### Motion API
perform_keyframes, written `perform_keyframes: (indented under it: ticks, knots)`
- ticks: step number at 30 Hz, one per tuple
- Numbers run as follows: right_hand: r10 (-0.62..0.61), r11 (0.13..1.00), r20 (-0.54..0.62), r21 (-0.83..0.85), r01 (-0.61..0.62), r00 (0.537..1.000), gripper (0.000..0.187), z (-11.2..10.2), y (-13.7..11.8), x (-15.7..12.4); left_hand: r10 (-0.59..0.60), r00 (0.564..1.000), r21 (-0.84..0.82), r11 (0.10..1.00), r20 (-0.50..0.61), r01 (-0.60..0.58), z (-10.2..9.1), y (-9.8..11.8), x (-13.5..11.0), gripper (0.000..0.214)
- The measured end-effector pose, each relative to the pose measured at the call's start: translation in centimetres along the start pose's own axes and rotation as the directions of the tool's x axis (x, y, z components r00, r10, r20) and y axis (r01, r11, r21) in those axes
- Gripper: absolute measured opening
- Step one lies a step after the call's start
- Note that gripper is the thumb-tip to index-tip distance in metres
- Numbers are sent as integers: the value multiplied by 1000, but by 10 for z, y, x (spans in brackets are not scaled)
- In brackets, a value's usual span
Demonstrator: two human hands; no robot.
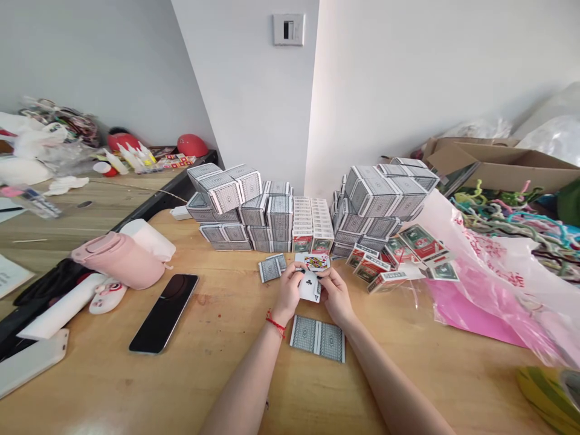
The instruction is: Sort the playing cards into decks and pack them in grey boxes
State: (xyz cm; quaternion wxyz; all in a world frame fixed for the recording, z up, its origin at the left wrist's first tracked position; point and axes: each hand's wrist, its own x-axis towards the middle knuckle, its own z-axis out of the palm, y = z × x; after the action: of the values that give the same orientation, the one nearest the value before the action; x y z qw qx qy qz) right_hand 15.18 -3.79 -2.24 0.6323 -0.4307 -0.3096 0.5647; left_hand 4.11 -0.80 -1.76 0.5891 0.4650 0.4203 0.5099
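An ace of clubs playing card point(309, 286), face up, is gripped between my left hand point(291, 289) and my right hand point(334, 291). Whether other cards lie under it I cannot tell. Just beyond my fingers lies a face-up picture card point(317, 261). Closer to me, between my forearms, rest two face-down grey patterned cards point(318, 338) side by side. More face-down cards point(272, 267) lie left of my left hand. A red string bracelet point(275, 324) circles my left wrist.
Stacked grey card decks point(226, 193) stand at the back left, others point(380, 193) at the back right. Card boxes point(312, 220) stand between them. Loose card boxes point(385, 263) lie right. A black phone point(164, 314) and pink pouch point(120, 260) are left, pink plastic point(480, 314) right.
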Motion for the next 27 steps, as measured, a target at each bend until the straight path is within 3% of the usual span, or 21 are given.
perform_keyframes:
  ticks: [3, 6, 11, 17, 19, 23, 27]
  knots:
    - [-2, 999, 31, 33, 1, 1000, 8, 2, -4, -2, 15, 1000, 13, 1000, -2, -15, -1, 2, 0, 10]
    - [63, 992, 114, 98, -74, 992, 12, 3, -7, -4, 59, 998, 41, 997, 9, -60, -4, 4, -2, 9]
    - [195, 969, 47, 145, -200, 980, 21, 5, -6, -2, 100, 989, 79, 991, 107, -108, -5, 11, -8, 9]
    - [335, 929, 240, 80, -363, 911, 24, -2, -11, -1, 200, 974, 183, 959, 103, -216, -6, 14, -11, 8]
    - [310, 942, 232, 56, -331, 922, 26, -5, -10, 0, 201, 975, 215, 952, 91, -216, -8, 13, -9, 10]
    - [162, 987, 109, -10, -162, 981, 34, -7, -4, 3, 144, 987, 180, 972, 67, -154, -10, 12, -3, 22]
    - [8, 988, 51, -157, 0, 999, 34, -6, 4, 5, 104, 986, 196, 972, 132, -129, -7, 12, -3, 28]
